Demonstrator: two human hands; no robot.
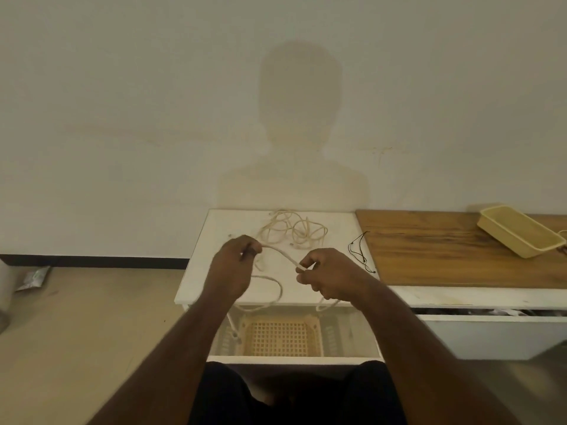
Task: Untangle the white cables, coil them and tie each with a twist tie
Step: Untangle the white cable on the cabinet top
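A white cable (pixel 280 252) stretches in an arc between my two hands above a small white table (pixel 214 240). My left hand (pixel 234 265) grips one part of it, fingers curled. My right hand (pixel 325 276) pinches it near its end. The cable's slack loops (pixel 273 289) lie on the table front and hang over the edge. Behind my hands a tangled heap of white cables (pixel 291 231) lies at the back of the table. Thin black twist ties (pixel 360 250) lie at the table's right edge.
A wooden-topped bench (pixel 460 256) adjoins on the right with a shallow yellow tray (pixel 518 234) on it. Under the white table sits a yellow latticed basket (pixel 280 338). A wall stands right behind the table. A foil packet (pixel 33 279) lies on the floor at left.
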